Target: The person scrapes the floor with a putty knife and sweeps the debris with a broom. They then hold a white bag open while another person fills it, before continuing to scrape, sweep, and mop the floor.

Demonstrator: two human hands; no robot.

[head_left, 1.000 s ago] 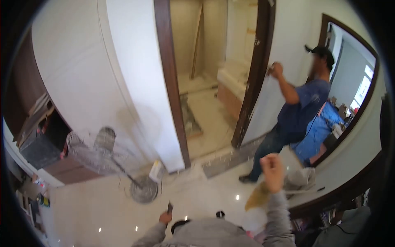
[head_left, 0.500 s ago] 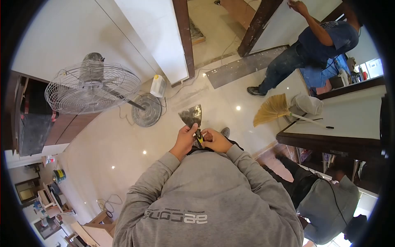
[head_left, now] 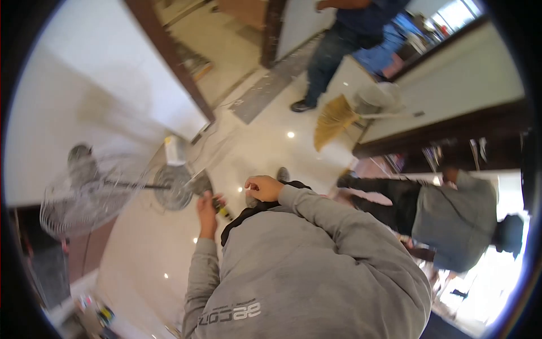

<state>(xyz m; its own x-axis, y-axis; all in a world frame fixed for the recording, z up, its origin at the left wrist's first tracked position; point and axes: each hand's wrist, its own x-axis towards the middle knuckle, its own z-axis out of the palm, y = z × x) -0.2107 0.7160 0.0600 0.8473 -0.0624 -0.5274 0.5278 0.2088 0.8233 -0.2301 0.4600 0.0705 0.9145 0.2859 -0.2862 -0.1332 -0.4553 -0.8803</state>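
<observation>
My left hand is closed around the handle of a putty knife, out to the left over the floor. Its wide blade is grey and stained, and part of the black and yellow handle shows past my fingers. My right hand is in front of my body, apart from the knife. Its fingers are loosely bent, and I see nothing in them. Motion blurs both hands a little.
A pedestal fan with its round base is at the left, beside a white jug. A broom and a pale sack are right of centre. One person stands ahead, another at the right.
My right hand has come away from the putty knife. My left hand has carried the knife to the left. The view has turned, and the person ahead has lowered an arm.
</observation>
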